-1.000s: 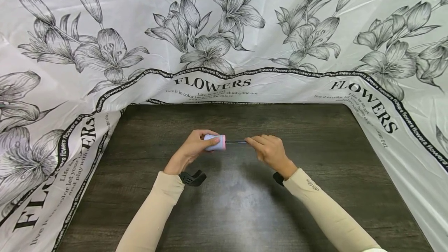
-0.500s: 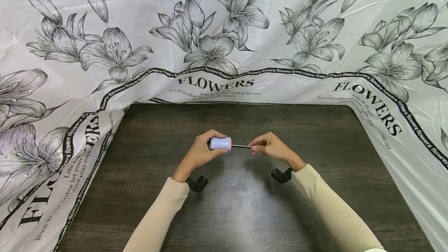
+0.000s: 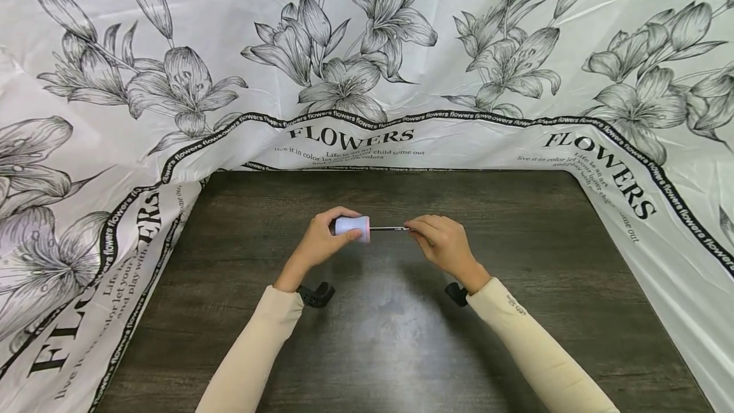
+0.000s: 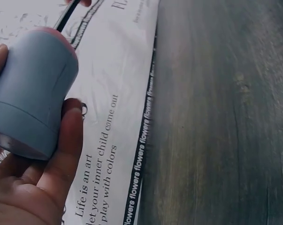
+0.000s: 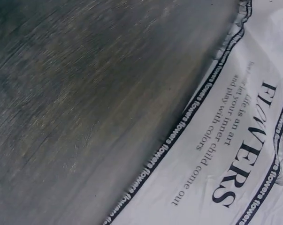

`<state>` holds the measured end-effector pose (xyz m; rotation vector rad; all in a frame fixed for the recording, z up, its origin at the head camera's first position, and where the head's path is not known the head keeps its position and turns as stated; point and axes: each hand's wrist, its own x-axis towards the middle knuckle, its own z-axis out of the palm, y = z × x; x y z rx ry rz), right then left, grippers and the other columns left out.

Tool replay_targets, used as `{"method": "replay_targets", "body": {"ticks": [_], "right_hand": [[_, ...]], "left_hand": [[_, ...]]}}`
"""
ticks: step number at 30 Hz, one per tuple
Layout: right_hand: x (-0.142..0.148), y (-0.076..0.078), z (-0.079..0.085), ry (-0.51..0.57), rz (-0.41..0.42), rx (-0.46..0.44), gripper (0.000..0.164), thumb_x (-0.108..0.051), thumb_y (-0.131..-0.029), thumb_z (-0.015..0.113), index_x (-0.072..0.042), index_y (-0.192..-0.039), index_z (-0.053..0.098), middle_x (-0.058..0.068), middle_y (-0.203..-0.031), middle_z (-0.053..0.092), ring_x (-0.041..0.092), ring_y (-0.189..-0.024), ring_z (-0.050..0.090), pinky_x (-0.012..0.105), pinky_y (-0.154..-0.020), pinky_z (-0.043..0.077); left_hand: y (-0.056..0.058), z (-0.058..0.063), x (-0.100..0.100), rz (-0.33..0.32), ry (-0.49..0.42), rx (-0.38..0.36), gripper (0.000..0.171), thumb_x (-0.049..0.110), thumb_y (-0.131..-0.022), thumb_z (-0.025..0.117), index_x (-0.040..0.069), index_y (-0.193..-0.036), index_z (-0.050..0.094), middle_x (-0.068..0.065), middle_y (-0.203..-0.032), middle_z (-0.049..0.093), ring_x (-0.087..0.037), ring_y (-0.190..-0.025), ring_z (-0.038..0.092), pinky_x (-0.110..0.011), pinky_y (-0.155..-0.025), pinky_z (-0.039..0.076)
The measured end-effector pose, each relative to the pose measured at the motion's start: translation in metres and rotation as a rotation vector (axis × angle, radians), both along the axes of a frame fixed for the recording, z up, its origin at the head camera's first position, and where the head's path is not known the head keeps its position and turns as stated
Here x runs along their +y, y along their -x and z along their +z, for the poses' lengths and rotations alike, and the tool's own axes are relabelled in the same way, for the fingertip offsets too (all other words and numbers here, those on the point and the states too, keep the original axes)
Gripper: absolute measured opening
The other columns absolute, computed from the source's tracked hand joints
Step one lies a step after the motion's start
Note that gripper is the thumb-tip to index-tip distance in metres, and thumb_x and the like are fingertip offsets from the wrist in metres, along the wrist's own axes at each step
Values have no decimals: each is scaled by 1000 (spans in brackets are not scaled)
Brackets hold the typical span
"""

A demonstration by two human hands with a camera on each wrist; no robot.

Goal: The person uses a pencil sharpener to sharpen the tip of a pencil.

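In the head view my left hand grips a pale lilac-blue pencil sharpener, a rounded cylinder with a pink end facing right. The left wrist view shows the sharpener close up, with fingers and thumb round its sides. A thin dark pencil runs level from the pink end across to my right hand. That hand pinches the pencil's outer end between thumb and fingertips. The pencil's inner tip is hidden in the sharpener. Both are held above the table. My right hand is outside the right wrist view.
A dark wood-grain table spreads beneath both hands. White cloth printed with lilies and lettering hangs along its back and sides. Black camera mounts sit at both wrists.
My right hand has rolled over on the pencil and back again, its fingers shifting along the outer end. My left hand, with the sharpener, dipped slightly right and returned.
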<state>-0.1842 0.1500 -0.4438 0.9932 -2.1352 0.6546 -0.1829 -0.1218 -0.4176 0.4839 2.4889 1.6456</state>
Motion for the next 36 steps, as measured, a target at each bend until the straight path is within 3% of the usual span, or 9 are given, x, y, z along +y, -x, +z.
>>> {"method": "replay_targets", "body": {"ticks": [5,10,18,22,25,27,32,34,36], "right_hand": [[-1,1,-1,-5,-32,266,18,-16,-96,59,-7,-97,75,5,-84,72,17,-66,65,29,-52,47],[-2,2,4,-25,-39,441,17,-11,-94,59,-8,-100,75,3,-85,73,16,-65,64,27,-52,45],[-7,9,9,-115,-44,629,18,-9,-90,62,-9,-104,74,0,-91,74,14,-66,63,26,-56,43],[-7,9,5,-110,-34,604,17,-8,-91,60,-10,-98,75,-3,-86,72,13,-60,58,24,-52,38],[-6,6,3,-108,-21,483,21,-7,-94,54,-10,-94,75,-2,-81,70,13,-55,54,23,-48,37],[-5,4,4,-94,7,318,20,-6,-94,55,-9,-94,75,-1,-78,70,13,-54,54,23,-45,38],[1,1,14,32,136,-481,15,-3,-88,65,0,-100,73,9,-77,72,12,-52,58,21,-43,36],[4,1,19,91,145,-779,18,-4,-89,63,4,-103,72,14,-81,72,12,-57,62,21,-47,40],[6,1,23,101,127,-940,19,-5,-91,61,4,-106,71,16,-84,73,12,-60,63,22,-50,42]], "left_hand": [[0,9,-2,-26,-51,-50,31,10,-90,66,-2,-118,62,-26,-107,61,-16,-77,59,-31,-66,51],[-1,12,-2,-18,-164,-88,32,15,-91,65,-6,-115,62,-19,-100,62,-13,-73,58,-31,-60,52],[-1,13,-2,41,-321,-555,52,34,-96,56,-13,-119,55,-7,-80,62,-9,-56,60,-17,-47,43],[-2,14,-2,32,-318,-593,53,32,-96,56,-14,-121,54,-7,-84,61,-10,-61,62,-17,-50,46],[-1,10,0,25,-312,-482,43,23,-95,58,-13,-118,56,-7,-88,60,-11,-67,62,-20,-54,49],[-1,4,3,24,-307,-339,36,15,-93,61,-11,-118,58,-11,-94,60,-12,-72,61,-22,-59,50],[-6,-12,13,12,-270,52,36,1,-83,72,-3,-116,60,-22,-114,56,-17,-83,57,-25,-66,50],[-9,-15,15,-7,-237,134,38,0,-79,75,0,-114,60,-21,-119,56,-20,-88,57,-27,-68,50],[-10,-15,15,-22,-178,176,38,2,-78,77,2,-112,61,-18,-120,57,-22,-89,58,-28,-70,50]]}}
